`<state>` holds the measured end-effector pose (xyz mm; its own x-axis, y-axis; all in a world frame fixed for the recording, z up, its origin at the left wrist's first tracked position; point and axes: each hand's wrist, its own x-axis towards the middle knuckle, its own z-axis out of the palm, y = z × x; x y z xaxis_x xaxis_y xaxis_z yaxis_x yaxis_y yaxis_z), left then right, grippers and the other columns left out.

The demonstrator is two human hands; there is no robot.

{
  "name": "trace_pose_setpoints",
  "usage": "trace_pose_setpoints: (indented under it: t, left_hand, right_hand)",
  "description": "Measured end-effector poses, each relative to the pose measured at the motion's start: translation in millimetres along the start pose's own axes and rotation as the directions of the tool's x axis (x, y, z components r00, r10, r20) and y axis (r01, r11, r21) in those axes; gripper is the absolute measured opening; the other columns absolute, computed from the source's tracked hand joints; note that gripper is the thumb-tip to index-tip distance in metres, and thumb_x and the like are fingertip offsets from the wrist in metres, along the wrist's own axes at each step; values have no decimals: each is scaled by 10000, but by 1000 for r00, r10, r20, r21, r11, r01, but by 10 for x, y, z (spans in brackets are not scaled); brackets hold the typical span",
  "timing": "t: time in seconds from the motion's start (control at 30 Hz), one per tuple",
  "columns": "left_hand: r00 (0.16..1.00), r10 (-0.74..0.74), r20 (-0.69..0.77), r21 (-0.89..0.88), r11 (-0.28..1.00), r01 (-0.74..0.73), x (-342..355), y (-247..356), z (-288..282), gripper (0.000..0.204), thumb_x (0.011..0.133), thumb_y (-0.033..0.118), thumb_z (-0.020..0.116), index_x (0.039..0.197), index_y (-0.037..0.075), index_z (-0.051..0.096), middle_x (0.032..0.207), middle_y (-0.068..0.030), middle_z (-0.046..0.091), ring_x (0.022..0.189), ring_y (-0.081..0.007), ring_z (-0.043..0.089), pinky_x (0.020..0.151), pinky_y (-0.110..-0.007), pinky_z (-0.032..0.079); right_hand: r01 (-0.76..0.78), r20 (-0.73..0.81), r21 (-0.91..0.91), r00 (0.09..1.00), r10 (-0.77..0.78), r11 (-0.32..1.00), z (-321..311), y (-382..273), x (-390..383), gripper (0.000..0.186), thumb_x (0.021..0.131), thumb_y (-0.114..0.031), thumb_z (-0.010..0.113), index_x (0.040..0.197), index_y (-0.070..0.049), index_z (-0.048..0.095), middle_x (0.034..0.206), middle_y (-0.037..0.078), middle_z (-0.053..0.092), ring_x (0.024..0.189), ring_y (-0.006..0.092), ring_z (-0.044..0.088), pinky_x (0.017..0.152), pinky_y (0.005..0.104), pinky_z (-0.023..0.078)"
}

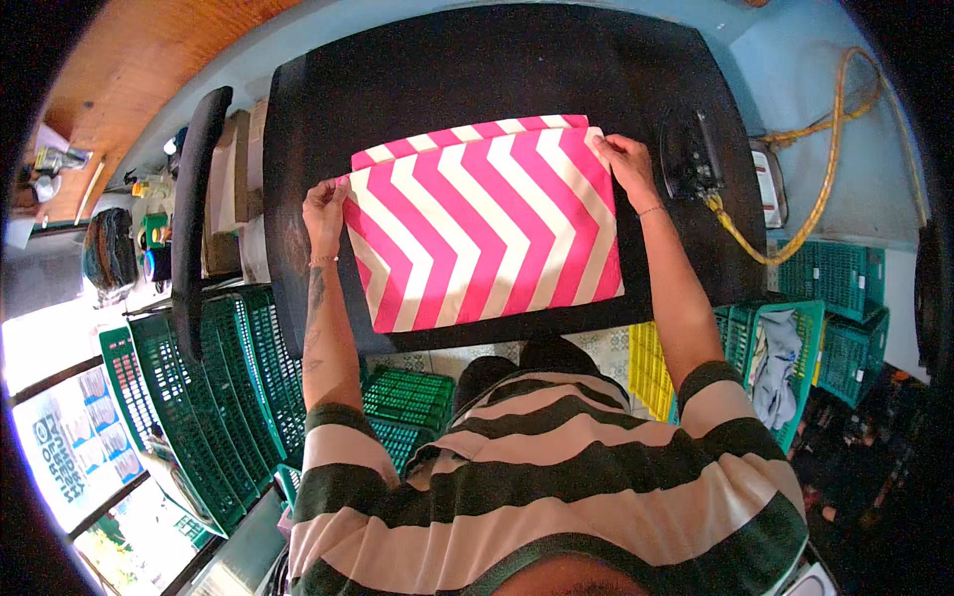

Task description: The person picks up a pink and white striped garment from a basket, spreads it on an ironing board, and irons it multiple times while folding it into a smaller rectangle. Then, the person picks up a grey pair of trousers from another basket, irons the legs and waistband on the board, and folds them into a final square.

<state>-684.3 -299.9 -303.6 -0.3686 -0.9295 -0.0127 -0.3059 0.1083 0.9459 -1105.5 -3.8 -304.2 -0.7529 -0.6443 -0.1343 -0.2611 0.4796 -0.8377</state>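
Observation:
A pink and cream chevron fabric piece [482, 233], with a narrow band showing behind its top edge, lies on the black padded work surface [497, 70]. My left hand [326, 209] pinches its top left corner, fingers closed. My right hand [628, 169] holds the top right corner between thumb and fingers. Just right of that hand, a black iron [686, 149] with a yellow hose [815, 228] sits on the dark surface.
A long black padded bar [196, 228] runs along the left, beside cardboard pieces [224, 179]. Green plastic crates [219, 397] stand at left, below and right [825, 278], one holding grey cloth [775, 372]. A yellow crate [646, 368] is below the surface's right side.

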Motion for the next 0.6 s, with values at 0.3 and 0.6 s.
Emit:
trace_pose_setpoints:
  t: [0.3,0.6]
  left_hand:
    - [992,34,-126,215,977,-6,484,-307,331,285,939,273,705,929,-11,711,750,24,646,708,-34,525,638,-227,450]
    - [885,455,93,712,591,-379,18,-130,610,481,947,201,606,1397,65,504,1416,-166,496,1307,-357,453,1083,-473,356]
  right_hand:
    - [49,-151,85,988,-36,995,378,393,596,246,871,-268,712,917,-28,696,743,67,687,649,161,638,637,316,505]
    - [402,-169,-467,834,-525,788,598,61,139,445,916,-254,613,1302,-46,541,1348,184,555,1218,369,531,1002,470,427]
